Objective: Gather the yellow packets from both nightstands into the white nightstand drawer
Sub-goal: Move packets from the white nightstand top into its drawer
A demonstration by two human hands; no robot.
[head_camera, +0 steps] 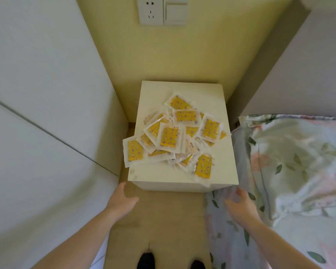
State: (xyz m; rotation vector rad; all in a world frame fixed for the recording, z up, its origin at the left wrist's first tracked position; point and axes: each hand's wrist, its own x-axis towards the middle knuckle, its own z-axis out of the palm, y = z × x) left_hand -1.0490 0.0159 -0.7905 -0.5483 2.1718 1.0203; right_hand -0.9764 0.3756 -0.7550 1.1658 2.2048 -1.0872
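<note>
1. Yellow packets (170, 137): flat clear-edged sachets with yellow printed centres, heaped loosely and overlapping across the top of the white nightstand (217, 98).
2. One packet (134, 151) overhangs the left edge; another (202, 168) lies near the front right corner.
3. White nightstand: plain flat top, set against the wall. No open drawer is visible.

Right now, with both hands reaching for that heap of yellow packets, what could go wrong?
1. The packet at the pile's left overhangs the white nightstand edge; a nudge from the left hand could tip it to the floor.
2. The yellow packets overlap loosely, so scooping may scatter some.
3. The right hand is over the floral bedding; strays could land there.
</note>
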